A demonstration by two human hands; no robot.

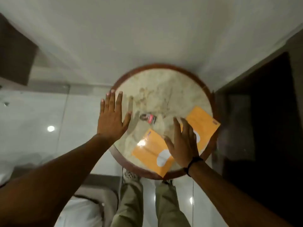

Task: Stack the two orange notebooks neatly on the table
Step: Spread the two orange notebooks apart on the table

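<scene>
Two orange notebooks lie apart on a round marble table (157,86) with a dark wooden rim. The near notebook (150,149) rests at the front edge, one corner past the rim. The far notebook (205,125) sits at the right edge, tilted, its corner overhanging. My right hand (183,145) is flat with fingers spread, hovering between them and covering part of each. My left hand (113,118) is open, fingers spread, above the table's left edge, holding nothing.
A small card or packet (148,117) lies near the table's middle. A white wall stands behind the table, a dark doorway (265,122) to the right. A bed corner (91,205) is at lower left. My legs and shoes (131,176) stand below the table.
</scene>
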